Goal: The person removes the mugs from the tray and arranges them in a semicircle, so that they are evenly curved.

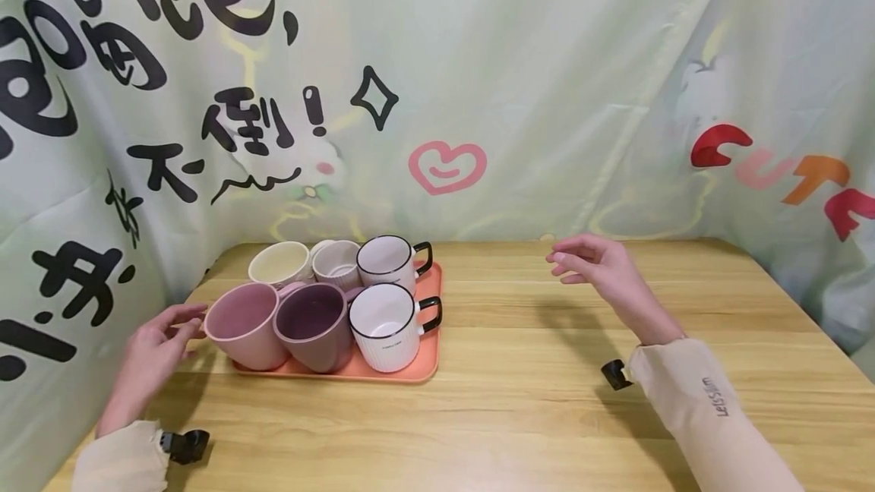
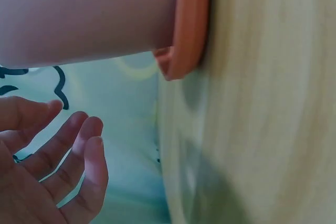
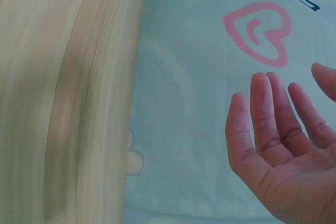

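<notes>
Several mugs crowd an orange tray [image 1: 425, 370] on the left half of the table. In its front row stand a pink mug [image 1: 247, 329], a dark mauve mug [image 1: 316, 336] and a white black-rimmed mug [image 1: 388, 336]. Behind them are a cream mug [image 1: 280, 264], a pale grey mug [image 1: 337, 263] and another white black-rimmed mug [image 1: 386, 258]. My left hand [image 1: 153, 351] is beside the pink mug, fingertips close to its left side; the left wrist view shows its fingers [image 2: 79, 150] loosely bent and holding nothing. My right hand [image 1: 601, 268] hovers over the table's right half, its fingers relaxed around nothing.
The wooden table [image 1: 506, 416] runs back to a printed curtain [image 1: 547, 97] with lettering and a pink heart. The white mugs' black handles [image 1: 431, 313] point right, past or near the tray's right edge. A black wrist mount [image 1: 186, 446] sits at the left sleeve.
</notes>
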The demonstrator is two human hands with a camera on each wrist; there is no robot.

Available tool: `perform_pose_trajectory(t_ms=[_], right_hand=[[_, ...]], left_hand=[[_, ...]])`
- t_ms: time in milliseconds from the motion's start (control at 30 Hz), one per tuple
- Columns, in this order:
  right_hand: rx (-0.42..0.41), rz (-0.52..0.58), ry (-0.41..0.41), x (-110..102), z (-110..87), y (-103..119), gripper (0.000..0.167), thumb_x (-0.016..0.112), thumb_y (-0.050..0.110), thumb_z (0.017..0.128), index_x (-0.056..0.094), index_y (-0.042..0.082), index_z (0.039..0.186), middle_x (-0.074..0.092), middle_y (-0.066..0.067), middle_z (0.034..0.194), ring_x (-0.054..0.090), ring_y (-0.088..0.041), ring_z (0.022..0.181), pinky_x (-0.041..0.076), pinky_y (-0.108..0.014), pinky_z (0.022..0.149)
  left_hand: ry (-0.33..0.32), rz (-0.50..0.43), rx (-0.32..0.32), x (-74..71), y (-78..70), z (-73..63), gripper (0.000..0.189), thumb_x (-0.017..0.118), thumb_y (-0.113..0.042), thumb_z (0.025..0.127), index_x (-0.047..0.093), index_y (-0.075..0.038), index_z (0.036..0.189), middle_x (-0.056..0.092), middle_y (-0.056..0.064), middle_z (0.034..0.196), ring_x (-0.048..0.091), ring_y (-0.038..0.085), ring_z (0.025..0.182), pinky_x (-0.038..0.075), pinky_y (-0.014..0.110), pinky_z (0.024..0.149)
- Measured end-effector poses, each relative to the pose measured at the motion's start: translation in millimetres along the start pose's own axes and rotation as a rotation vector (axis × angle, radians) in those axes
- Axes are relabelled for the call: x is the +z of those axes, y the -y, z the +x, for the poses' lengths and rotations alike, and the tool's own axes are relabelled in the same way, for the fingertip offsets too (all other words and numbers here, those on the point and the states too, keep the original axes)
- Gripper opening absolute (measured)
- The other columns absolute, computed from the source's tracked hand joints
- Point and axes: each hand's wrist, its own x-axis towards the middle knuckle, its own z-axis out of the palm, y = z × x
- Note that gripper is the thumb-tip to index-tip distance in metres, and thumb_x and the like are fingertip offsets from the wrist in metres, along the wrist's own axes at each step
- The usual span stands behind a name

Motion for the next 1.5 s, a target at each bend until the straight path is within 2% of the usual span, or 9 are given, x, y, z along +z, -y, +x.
perform_pose_trajectory(t_ms=[33, 100, 200, 300, 367, 667, 867, 1067, 1500], right_hand=[[-0.001, 0.013, 0.004, 1, 1.0, 0, 0.031, 0.062, 0.012, 0.103, 0.059, -0.010, 0.125, 0.070, 0.000, 0.105, 0.067, -0.011, 0.090, 0.056, -0.027, 0.081], [-0.004, 0.032, 0.013, 5, 2.7, 0, 0.031, 0.062, 0.011, 0.102, 0.059, -0.010, 0.125, 0.070, -0.002, 0.107, 0.068, -0.011, 0.090, 0.057, -0.028, 0.081], [-0.004, 0.053, 0.019, 9, 5.0, 0, 0.032, 0.063, 0.009, 0.102, 0.059, -0.011, 0.125, 0.070, -0.005, 0.108, 0.068, -0.011, 0.089, 0.057, -0.028, 0.081], [-0.003, 0.059, 0.026, 12, 7.5, 0, 0.033, 0.063, 0.009, 0.102, 0.057, -0.013, 0.126, 0.070, -0.009, 0.110, 0.068, -0.012, 0.089, 0.057, -0.029, 0.081], [-0.001, 0.058, 0.036, 15, 8.9, 0, 0.032, 0.062, 0.009, 0.102, 0.058, -0.013, 0.125, 0.069, -0.012, 0.111, 0.068, -0.013, 0.089, 0.057, -0.029, 0.081], [0.005, 0.048, 0.080, 27, 13.1, 0, 0.033, 0.062, 0.011, 0.102, 0.058, -0.012, 0.126, 0.067, -0.020, 0.117, 0.068, -0.016, 0.091, 0.057, -0.032, 0.083], [-0.006, 0.077, 0.114, 36, 17.3, 1, 0.032, 0.062, 0.008, 0.101, 0.058, -0.013, 0.125, 0.067, -0.021, 0.117, 0.068, -0.016, 0.091, 0.057, -0.032, 0.083], [-0.017, 0.108, 0.163, 47, 23.0, 2, 0.031, 0.062, 0.005, 0.100, 0.058, -0.014, 0.124, 0.067, -0.023, 0.117, 0.068, -0.016, 0.090, 0.057, -0.033, 0.082], [-0.005, 0.143, 0.292, 65, 33.8, 5, 0.032, 0.063, 0.005, 0.099, 0.059, -0.013, 0.124, 0.066, -0.021, 0.120, 0.067, -0.019, 0.092, 0.057, -0.038, 0.083]], left_hand=[[0.021, -0.005, -0.004, 0.1, 2.8, 0.5, 0.032, 0.051, -0.009, 0.106, 0.057, 0.013, 0.128, 0.059, -0.030, 0.094, 0.060, -0.009, 0.078, 0.056, 0.025, 0.060], [0.051, -0.021, -0.001, 1.3, 7.7, 1.1, 0.031, 0.051, -0.006, 0.105, 0.056, 0.015, 0.128, 0.064, -0.023, 0.094, 0.062, -0.006, 0.078, 0.057, 0.027, 0.060], [0.090, -0.048, -0.003, 4.1, 12.4, 2.0, 0.031, 0.050, -0.001, 0.104, 0.052, 0.018, 0.128, 0.072, 0.005, 0.100, 0.063, -0.002, 0.078, 0.058, 0.029, 0.060], [0.120, -0.069, -0.009, 7.2, 15.7, 2.9, 0.031, 0.049, 0.003, 0.103, 0.049, 0.021, 0.128, 0.063, 0.035, 0.110, 0.063, -0.001, 0.077, 0.059, 0.031, 0.061], [0.147, -0.080, -0.019, 8.5, 17.5, 2.9, 0.033, 0.049, 0.004, 0.103, 0.047, 0.021, 0.131, 0.057, 0.041, 0.116, 0.062, -0.001, 0.077, 0.059, 0.031, 0.063], [0.280, -0.139, -0.047, 13.8, 25.6, 4.0, 0.039, 0.052, 0.009, 0.100, 0.041, 0.023, 0.135, 0.058, 0.037, 0.115, 0.064, 0.002, 0.083, 0.059, 0.032, 0.069], [0.314, -0.149, -0.070, 15.0, 26.4, 3.4, 0.039, 0.057, 0.012, 0.095, 0.043, 0.024, 0.129, 0.062, 0.026, 0.106, 0.066, 0.011, 0.079, 0.059, 0.031, 0.067], [0.383, -0.132, -0.078, 14.9, 25.2, 2.1, 0.049, 0.065, 0.011, 0.088, 0.042, 0.023, 0.130, 0.061, 0.021, 0.105, 0.060, 0.011, 0.077, 0.054, 0.027, 0.065], [0.486, -0.239, -0.081, 17.4, 28.4, 1.6, 0.066, 0.073, 0.002, 0.087, 0.034, 0.025, 0.135, 0.059, 0.033, 0.121, 0.064, 0.005, 0.092, 0.058, 0.031, 0.075]])
